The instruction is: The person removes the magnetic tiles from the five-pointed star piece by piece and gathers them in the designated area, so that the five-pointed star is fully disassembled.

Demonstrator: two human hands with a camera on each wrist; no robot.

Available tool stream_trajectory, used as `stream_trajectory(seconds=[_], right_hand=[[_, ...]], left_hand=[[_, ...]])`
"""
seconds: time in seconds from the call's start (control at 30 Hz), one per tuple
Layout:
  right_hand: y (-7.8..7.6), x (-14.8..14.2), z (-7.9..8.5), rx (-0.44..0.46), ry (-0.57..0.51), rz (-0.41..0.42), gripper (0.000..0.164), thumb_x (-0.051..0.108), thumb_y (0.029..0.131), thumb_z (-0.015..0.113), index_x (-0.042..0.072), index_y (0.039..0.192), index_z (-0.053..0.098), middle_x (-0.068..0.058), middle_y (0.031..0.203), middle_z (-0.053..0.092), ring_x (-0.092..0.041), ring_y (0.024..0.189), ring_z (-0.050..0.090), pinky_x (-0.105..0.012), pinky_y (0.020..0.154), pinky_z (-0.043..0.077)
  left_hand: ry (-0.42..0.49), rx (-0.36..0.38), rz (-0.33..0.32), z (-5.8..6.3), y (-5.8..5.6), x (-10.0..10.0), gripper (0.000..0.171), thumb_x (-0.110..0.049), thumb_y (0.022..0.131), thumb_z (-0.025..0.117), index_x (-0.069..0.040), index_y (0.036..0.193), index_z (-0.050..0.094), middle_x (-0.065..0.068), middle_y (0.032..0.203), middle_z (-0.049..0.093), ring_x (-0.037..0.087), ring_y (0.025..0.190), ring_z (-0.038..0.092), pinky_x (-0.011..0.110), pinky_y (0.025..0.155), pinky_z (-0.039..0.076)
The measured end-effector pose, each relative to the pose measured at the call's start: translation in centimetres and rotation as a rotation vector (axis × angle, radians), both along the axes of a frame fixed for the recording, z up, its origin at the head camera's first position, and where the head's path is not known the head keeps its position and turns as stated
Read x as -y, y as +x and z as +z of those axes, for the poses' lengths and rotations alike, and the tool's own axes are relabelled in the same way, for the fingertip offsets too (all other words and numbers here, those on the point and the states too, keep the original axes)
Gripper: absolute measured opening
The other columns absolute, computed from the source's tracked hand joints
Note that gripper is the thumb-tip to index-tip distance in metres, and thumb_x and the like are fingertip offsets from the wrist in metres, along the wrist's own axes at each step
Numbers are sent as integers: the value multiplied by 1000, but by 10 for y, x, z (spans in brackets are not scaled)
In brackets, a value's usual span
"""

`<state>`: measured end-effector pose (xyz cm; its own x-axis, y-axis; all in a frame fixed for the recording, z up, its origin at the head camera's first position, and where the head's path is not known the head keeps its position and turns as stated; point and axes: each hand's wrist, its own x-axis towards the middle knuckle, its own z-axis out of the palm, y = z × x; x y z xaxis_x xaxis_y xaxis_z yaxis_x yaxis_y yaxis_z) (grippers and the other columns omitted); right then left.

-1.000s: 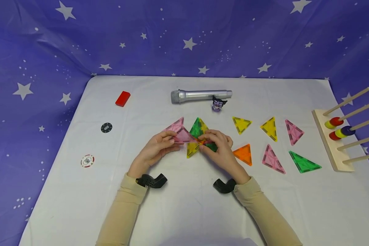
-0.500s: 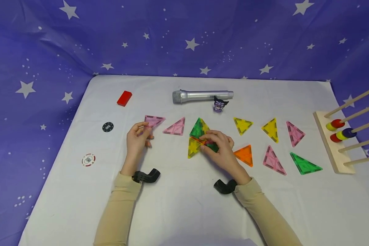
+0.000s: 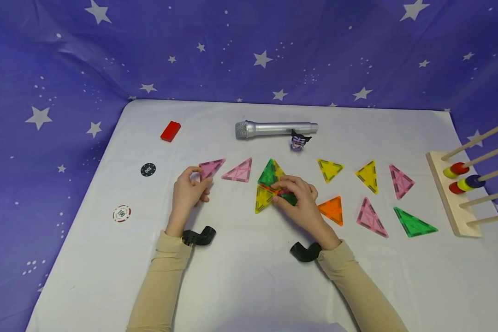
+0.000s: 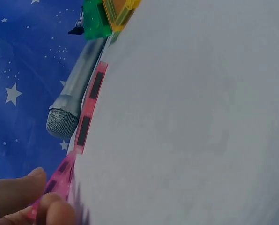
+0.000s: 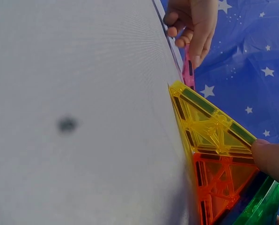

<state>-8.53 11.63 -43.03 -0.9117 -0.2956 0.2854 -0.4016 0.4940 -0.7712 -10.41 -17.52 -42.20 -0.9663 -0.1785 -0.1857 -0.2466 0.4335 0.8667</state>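
My left hand point(image 3: 187, 192) pinches a translucent pink triangular magnetic tile point(image 3: 212, 168) between thumb and fingers, low over the table. Another pink tile point(image 3: 238, 171) lies just right of it. My right hand point(image 3: 300, 203) grips a small structure of joined magnetic tiles at the table's middle. In it I see a green tile point(image 3: 267, 174), a yellow tile point(image 3: 263, 199) and, in the right wrist view, an orange tile point(image 5: 226, 187). The right thumb point(image 5: 273, 157) presses on the yellow tile's edge. My fingers hide part of the structure.
Several loose tiles lie to the right, among them an orange tile point(image 3: 332, 210) and a green tile point(image 3: 415, 223). Behind are a toy microphone point(image 3: 280, 129) and a figurine point(image 3: 299, 141). A peg stand point(image 3: 454, 198) stands far right; poker chips point(image 3: 148, 169) and a red block point(image 3: 170, 131) lie left.
My left hand has carried its pink tile leftward, away from the structure, and lowered it toward the table, turning it. The right hand keeps its hold on the structure.
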Motion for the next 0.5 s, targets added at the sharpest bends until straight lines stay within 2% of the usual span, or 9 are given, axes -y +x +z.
stream_trajectory(seconds=[0.13, 0.23, 0.27, 0.33, 0.43, 0.5], right_hand=[[0, 0, 1, 5, 1, 6, 23, 18, 81, 70, 17, 103, 65, -8, 121, 49, -28, 115, 39, -52, 92, 7], [0, -1, 1, 9, 0, 9, 23, 17, 81, 69, 17, 103, 65, -8, 122, 49, -28, 115, 39, -52, 93, 7], [0, -1, 1, 9, -1, 10, 23, 16, 80, 69, 17, 103, 65, -8, 122, 49, -28, 115, 39, -52, 92, 7], [0, -2, 1, 13, -1, 12, 24, 15, 80, 70, 16, 103, 65, -8, 122, 49, -28, 116, 38, -52, 93, 7], [0, -2, 1, 18, 0, 18, 25, 13, 79, 70, 16, 104, 64, -8, 122, 48, -29, 116, 38, -53, 92, 7], [0, -3, 1, 21, 5, 23, 26, 12, 79, 70, 16, 104, 64, -8, 122, 48, -29, 116, 37, -53, 92, 7]], left_hand=[[-98, 23, -27, 13, 3, 3, 43, -29, 86, 62, -12, 123, 49, 8, 56, 61, 22, 42, 58, 26, 36, 41], [-99, 4, -100, 22, 4, 3, 44, -28, 87, 61, -12, 126, 47, 9, 57, 61, 26, 45, 58, 30, 39, 44], [-73, 2, -149, 25, 5, 2, 45, -27, 87, 61, -12, 127, 46, 9, 59, 62, 27, 46, 59, 31, 40, 45], [12, 21, -286, 28, 5, -4, 48, -25, 88, 61, -11, 130, 43, 12, 62, 63, 31, 48, 59, 36, 41, 46], [160, 98, -516, 26, 8, -20, 54, -23, 88, 61, -9, 135, 37, 15, 68, 65, 34, 51, 60, 40, 42, 47], [223, 153, -621, 21, 12, -34, 57, -21, 88, 61, -9, 136, 34, 16, 71, 65, 34, 52, 60, 41, 43, 48]])
